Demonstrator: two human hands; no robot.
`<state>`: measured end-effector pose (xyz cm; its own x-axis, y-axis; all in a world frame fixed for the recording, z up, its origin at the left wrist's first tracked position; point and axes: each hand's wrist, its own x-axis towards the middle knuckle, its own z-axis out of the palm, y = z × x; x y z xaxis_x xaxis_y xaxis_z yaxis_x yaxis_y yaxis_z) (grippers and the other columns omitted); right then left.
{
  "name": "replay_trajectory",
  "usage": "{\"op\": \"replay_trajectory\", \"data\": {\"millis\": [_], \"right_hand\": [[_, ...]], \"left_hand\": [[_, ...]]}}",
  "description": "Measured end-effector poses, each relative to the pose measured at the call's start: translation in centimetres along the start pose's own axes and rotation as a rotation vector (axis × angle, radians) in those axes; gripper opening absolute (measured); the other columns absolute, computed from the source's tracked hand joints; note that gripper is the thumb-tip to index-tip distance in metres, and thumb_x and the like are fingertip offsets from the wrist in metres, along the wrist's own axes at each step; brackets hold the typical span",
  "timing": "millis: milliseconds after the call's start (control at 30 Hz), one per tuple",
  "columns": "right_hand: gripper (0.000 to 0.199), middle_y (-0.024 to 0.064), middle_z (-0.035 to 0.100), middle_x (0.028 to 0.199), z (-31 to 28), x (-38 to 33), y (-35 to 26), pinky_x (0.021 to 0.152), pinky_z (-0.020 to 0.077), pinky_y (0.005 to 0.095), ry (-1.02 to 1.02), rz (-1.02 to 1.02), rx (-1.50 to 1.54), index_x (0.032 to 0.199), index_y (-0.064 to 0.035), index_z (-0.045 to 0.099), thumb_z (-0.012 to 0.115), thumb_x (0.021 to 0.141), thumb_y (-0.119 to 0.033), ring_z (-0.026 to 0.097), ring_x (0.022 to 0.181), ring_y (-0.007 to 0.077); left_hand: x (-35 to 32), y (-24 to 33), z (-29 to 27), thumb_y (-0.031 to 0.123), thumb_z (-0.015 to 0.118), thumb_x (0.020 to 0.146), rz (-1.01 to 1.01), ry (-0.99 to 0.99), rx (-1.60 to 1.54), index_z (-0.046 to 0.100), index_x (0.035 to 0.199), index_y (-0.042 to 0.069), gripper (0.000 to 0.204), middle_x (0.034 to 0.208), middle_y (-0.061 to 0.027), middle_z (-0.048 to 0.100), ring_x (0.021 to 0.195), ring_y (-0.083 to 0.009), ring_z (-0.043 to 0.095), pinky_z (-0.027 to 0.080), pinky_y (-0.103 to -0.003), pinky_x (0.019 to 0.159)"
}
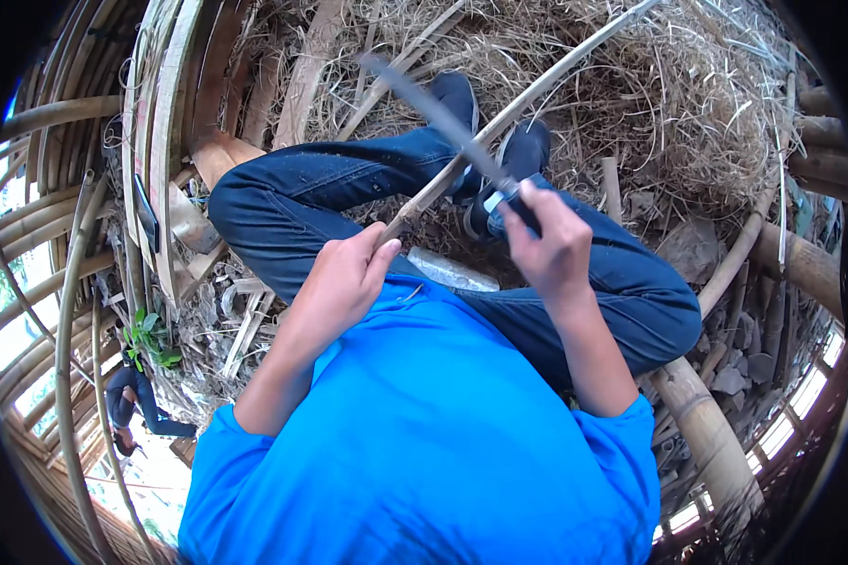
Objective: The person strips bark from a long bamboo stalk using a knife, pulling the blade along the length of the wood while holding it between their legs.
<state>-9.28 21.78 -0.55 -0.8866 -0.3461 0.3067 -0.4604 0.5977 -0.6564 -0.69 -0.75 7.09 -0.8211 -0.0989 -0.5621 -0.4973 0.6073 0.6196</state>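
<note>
Sitting cross-legged on the ground with a long bamboo strip (499, 118) running diagonally over the knees. Left hand (344, 278) is curled around the near end of the strip, down by the lap, probably so it stays put while it gets shaved. Right hand (546, 240) is fisted on the handle of a knife (443, 118), blade angled up and away, crossing the strip near the shoes (499, 141). The straw pile (669, 104) beyond the feet looks like shavings.
</note>
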Motion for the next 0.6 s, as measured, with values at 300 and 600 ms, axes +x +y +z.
{"op": "replay_trajectory", "data": {"millis": [300, 600], "right_hand": [[0.027, 0.0112, 0.060, 0.073, -0.4, -0.6, 0.4, 0.056, 0.0498, 0.0370, -0.016, -0.089, 0.070, 0.094, -0.0028, 0.062, 0.075, 0.071, -0.009, 0.062, 0.064, 0.0291], [0.025, 0.0126, 0.061, 0.076, -0.2, -0.7, 0.9, 0.057, 0.0511, 0.0363, -0.042, -0.109, 0.108, 0.094, -0.0025, 0.062, 0.073, 0.073, -0.008, 0.062, 0.065, 0.0294]], "left_hand": [[-1.0, 0.5, -0.4, 0.019, 0.051, 0.097, -0.106, -0.045, -0.029, 0.058, 0.104, -0.001, 0.022, 0.056, -0.0034, 0.043, 0.054, -0.0079, 0.038, 0.033, -0.029, 0.049], [-1.3, 0.9, 0.2, 0.020, 0.051, 0.097, -0.081, -0.002, 0.081, 0.054, 0.090, 0.000, 0.022, 0.054, -0.0065, 0.044, 0.049, -0.0099, 0.039, 0.032, -0.030, 0.047]]}}
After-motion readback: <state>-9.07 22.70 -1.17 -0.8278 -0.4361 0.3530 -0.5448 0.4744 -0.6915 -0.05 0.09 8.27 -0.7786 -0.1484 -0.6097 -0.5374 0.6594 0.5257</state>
